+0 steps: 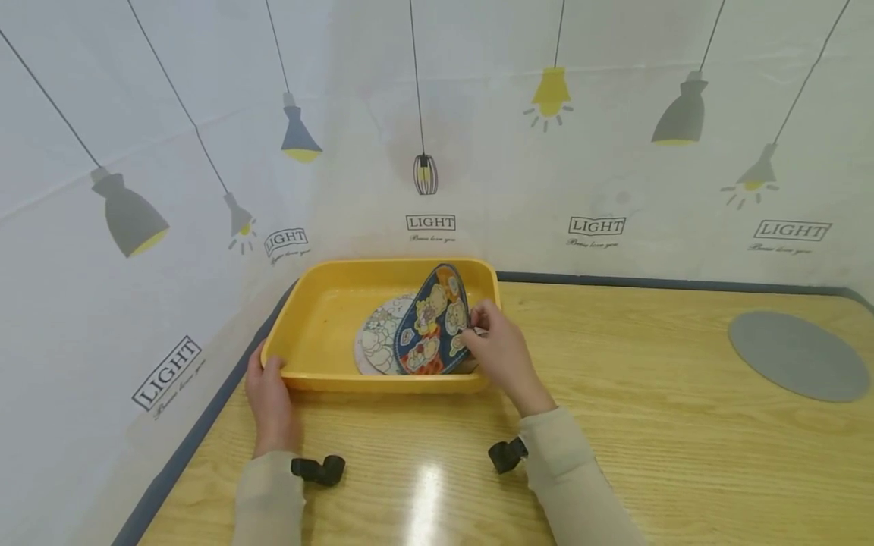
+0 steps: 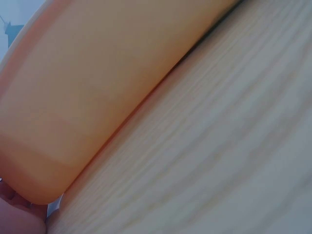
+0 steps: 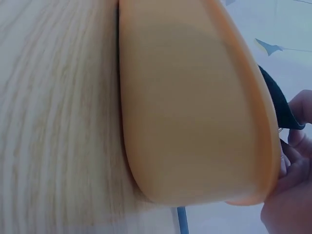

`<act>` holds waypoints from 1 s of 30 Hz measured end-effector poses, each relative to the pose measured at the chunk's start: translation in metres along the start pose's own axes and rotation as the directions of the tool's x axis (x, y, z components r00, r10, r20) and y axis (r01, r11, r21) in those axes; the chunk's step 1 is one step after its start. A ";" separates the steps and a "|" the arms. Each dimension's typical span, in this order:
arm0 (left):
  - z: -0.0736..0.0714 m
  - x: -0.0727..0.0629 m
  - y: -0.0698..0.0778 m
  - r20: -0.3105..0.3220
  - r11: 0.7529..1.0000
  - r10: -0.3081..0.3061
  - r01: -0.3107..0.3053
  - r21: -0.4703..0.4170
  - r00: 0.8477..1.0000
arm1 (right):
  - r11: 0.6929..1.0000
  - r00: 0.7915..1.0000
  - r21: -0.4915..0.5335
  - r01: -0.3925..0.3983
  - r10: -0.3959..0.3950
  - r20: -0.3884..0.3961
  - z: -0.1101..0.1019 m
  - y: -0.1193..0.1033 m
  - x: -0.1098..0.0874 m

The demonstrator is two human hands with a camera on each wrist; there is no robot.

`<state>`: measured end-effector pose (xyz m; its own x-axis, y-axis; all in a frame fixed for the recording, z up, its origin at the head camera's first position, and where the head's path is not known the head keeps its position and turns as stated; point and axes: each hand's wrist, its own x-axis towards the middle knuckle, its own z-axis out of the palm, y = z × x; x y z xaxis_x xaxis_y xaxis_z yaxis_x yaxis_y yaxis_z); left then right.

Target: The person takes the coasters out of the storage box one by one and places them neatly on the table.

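A yellow plastic tray stands on the table against the wall. My left hand holds its front left corner, with fingers at the rim. Inside the tray, a dark blue round mat printed with cartoon bears is tilted up on edge. My right hand pinches that mat's right edge, above the tray's right end. A pale round mat with line drawings lies partly under the blue one. In the right wrist view, the dark mat's edge shows between the fingers beyond the tray's wall.
A grey round mat lies flat on the wooden table at the far right. Behind and to the left rises a white sheet printed with lamps. A dark strip runs along the table's edge.
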<state>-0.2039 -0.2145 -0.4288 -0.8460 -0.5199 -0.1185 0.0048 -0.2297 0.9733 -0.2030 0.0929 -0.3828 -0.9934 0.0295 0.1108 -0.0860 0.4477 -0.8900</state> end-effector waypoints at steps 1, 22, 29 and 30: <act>0.000 0.000 0.000 0.001 1.000 0.001 -0.001 0.002 1.000 | 1.000 1.000 0.021 -0.004 0.004 0.005 -0.001 0.000 0.000; -0.001 -0.003 0.003 0.007 0.999 0.013 -0.014 0.041 1.000 | 0.999 0.999 0.053 -0.003 0.000 0.052 -0.004 0.004 0.002; 0.000 -0.003 0.003 0.002 1.000 -0.001 0.001 0.022 1.000 | 0.996 0.995 0.082 0.018 -0.026 0.093 -0.008 0.007 0.000; 0.000 -0.003 0.003 0.000 1.000 0.003 -0.003 0.029 1.000 | 0.996 0.995 0.092 0.016 -0.025 0.099 -0.008 0.008 0.000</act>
<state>-0.2016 -0.2137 -0.4255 -0.8461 -0.5202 -0.1160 -0.0086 -0.2042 0.9789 -0.2029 0.1038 -0.3858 -0.9935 -0.0704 0.0890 -0.1086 0.3640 -0.9251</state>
